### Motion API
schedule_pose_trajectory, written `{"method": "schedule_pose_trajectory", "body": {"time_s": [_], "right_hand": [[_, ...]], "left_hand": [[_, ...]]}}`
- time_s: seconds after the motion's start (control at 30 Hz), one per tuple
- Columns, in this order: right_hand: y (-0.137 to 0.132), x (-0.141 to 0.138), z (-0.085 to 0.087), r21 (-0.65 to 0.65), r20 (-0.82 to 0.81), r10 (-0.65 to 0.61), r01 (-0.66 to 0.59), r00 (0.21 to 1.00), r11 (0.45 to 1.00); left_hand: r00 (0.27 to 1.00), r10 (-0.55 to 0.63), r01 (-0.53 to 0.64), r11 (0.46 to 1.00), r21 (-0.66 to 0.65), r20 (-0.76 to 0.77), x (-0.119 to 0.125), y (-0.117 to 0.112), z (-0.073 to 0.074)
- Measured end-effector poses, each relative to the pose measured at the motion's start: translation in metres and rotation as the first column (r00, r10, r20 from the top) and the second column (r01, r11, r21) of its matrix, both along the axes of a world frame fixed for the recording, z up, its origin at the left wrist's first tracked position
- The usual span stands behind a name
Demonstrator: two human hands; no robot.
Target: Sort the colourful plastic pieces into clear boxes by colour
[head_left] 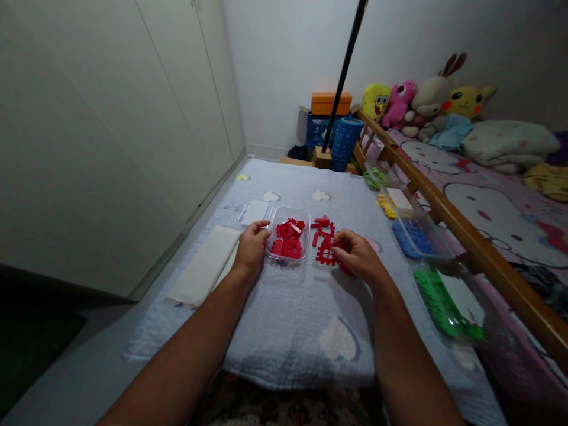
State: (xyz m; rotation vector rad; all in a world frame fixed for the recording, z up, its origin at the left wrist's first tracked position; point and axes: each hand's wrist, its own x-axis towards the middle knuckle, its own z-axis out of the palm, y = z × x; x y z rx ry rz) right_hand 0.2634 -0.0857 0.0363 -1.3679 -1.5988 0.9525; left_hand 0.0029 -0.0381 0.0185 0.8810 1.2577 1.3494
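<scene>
A clear plastic tray (303, 215) with several red plastic building pieces (287, 239) in it sits on a pale blue blanket (284, 319). My left hand (251, 247) grips the tray's left edge, fingers curled on the rim. More red pieces (323, 226) lie loose on the blanket just right of the tray. My right hand (358, 255) rests among them, its fingers pinched on a red grid-shaped piece (326, 255).
Clear trays along the right hold blue pieces (410, 238), green pieces (439, 305), yellow pieces (387, 207) and light green pieces (375, 177). A wooden bed rail (465, 234) runs beside them. White sheets (206, 266) lie left. A black pole (344, 77) stands behind.
</scene>
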Motion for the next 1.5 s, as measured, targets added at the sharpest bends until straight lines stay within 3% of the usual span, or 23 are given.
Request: {"method": "schedule_pose_trajectory", "body": {"time_s": [0.07, 0.2, 0.37, 0.57, 0.7, 0.8, 0.97, 1.07, 1.17, 1.23, 1.33, 1.5], "right_hand": [[0.0, -0.008, 0.0, 0.04, -0.101, -0.102, 0.106, 0.99, 0.994], [0.003, -0.037, -0.005, 0.275, -0.178, -0.225, 0.268, 0.958, 0.923], [0.004, -0.068, -0.005, 0.563, 0.079, -0.234, 0.15, 0.969, 0.812], [0.006, -0.084, -0.005, 0.704, 0.252, -0.274, 0.018, 0.928, 0.71], [0.003, -0.093, -0.007, 0.621, 0.42, -0.291, -0.039, 0.86, 0.783], [-0.001, -0.099, -0.007, 0.515, 0.556, -0.198, -0.148, 0.807, 0.844], [-0.006, -0.102, -0.01, 0.491, 0.581, -0.062, -0.288, 0.812, 0.822], [-0.005, -0.095, -0.012, 0.547, 0.507, -0.119, -0.212, 0.854, 0.81], [0.0, -0.078, -0.013, 0.586, 0.408, -0.24, -0.051, 0.881, 0.809], [0.006, -0.06, -0.014, 0.573, 0.368, -0.349, 0.085, 0.862, 0.815], [0.015, -0.034, -0.02, 0.504, 0.409, -0.485, 0.251, 0.773, 0.826], [0.018, -0.022, -0.034, 0.389, 0.591, -0.415, 0.206, 0.692, 0.898]], "left_hand": [[1.0, 0.0, 0.0, 1.0, -0.004, 0.0, 0.0, 0.0, 0.0], [1.0, 0.01, -0.01, 1.0, -0.004, 0.004, 0.001, 0.0, 0.0], [1.0, -0.001, 0.002, 1.0, -0.01, 0.028, 0.001, 0.0, 0.002], [0.999, -0.001, 0.002, 1.0, -0.015, 0.04, 0.002, -0.001, 0.003], [0.998, -0.016, 0.017, 1.0, -0.012, 0.057, 0.003, -0.002, 0.002], [0.998, -0.016, 0.017, 1.0, -0.008, 0.058, 0.003, -0.002, 0.003], [0.998, -0.019, 0.019, 1.0, 0.003, 0.059, 0.002, -0.002, 0.003], [0.998, -0.024, 0.024, 1.0, -0.005, 0.057, 0.002, -0.002, 0.003], [0.999, -0.019, 0.02, 1.0, -0.017, 0.049, 0.002, -0.002, 0.002], [0.999, -0.016, 0.017, 1.0, -0.018, 0.044, 0.002, -0.002, 0.002], [0.999, -0.014, 0.015, 1.0, -0.016, 0.04, 0.002, -0.001, 0.002], [0.999, -0.017, 0.018, 1.0, -0.019, 0.049, 0.003, -0.003, 0.004]]}}
